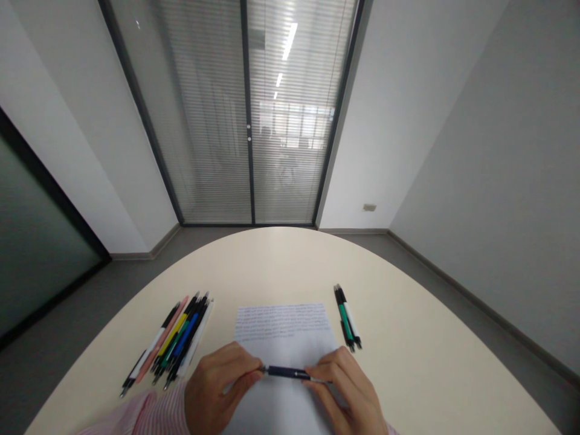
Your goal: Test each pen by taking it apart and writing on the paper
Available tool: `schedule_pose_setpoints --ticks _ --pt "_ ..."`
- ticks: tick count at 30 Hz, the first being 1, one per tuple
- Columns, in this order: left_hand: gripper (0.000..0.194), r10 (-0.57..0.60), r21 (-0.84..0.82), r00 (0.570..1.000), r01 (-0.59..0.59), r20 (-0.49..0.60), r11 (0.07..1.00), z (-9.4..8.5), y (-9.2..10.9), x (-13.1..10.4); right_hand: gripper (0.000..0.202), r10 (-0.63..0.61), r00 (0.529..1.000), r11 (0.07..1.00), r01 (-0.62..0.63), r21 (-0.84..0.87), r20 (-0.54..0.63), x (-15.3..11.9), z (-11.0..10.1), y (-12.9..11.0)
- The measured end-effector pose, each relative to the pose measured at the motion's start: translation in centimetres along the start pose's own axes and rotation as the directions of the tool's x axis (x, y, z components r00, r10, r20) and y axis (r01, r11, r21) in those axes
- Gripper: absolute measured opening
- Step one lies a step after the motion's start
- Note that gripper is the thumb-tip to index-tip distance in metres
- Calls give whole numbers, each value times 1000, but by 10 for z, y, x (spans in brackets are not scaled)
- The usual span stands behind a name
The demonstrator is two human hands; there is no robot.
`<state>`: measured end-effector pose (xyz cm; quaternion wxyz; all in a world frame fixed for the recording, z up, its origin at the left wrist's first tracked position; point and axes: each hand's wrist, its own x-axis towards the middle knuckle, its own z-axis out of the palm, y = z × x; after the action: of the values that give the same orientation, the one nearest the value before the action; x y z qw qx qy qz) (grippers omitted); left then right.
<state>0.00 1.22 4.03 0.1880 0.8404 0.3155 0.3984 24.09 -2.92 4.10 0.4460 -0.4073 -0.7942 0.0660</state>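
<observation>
A dark pen (287,372) is held level between my two hands, above a white sheet of paper (281,326) with handwritten lines on its upper part. My left hand (222,386) pinches the pen's left end between thumb and fingers. At the other end, the thumb and fingers of my right hand (347,389) close on the pen. Several pens (174,341) in black, white, pink, yellow, green and blue lie in a slanted bunch left of the paper. Two more, a green and black pen (345,320) and a white and black pen (351,317), lie right of the paper.
The round cream table (430,338) carries the paper and pens, and its curved far edge faces a glass partition with blinds (290,181). White walls (408,109) stand on both sides. A wall plate (369,207) is low on the far wall.
</observation>
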Motion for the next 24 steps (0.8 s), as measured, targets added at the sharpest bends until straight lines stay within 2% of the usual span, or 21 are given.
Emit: schedule_pose_setpoints --ticks 3,7,13,18,19,22,24 --pt "21 51 -4 999 -51 0 999 1 -2 0 10 -1 1000 1000 0 28 22 2 0 0" --pt "21 64 10 998 -64 -6 998 3 -4 -2 10 13 998 994 -19 108 59 3 1 6" --pt "22 75 32 997 -75 8 997 3 -5 2 15 52 980 992 -73 105 192 -3 6 14" --pt "20 79 28 997 -80 15 996 3 -6 1 6 95 978 970 -133 201 187 -1 6 12" --pt "21 74 27 997 -74 10 997 3 -7 -1 4 97 976 971 -136 198 193 -1 5 12" --pt "21 56 26 998 -56 16 998 5 -9 -4 17 124 960 975 -165 146 253 0 4 12" --pt "20 48 25 999 -49 24 998 5 -9 -3 9 145 959 975 -180 131 243 0 4 12"
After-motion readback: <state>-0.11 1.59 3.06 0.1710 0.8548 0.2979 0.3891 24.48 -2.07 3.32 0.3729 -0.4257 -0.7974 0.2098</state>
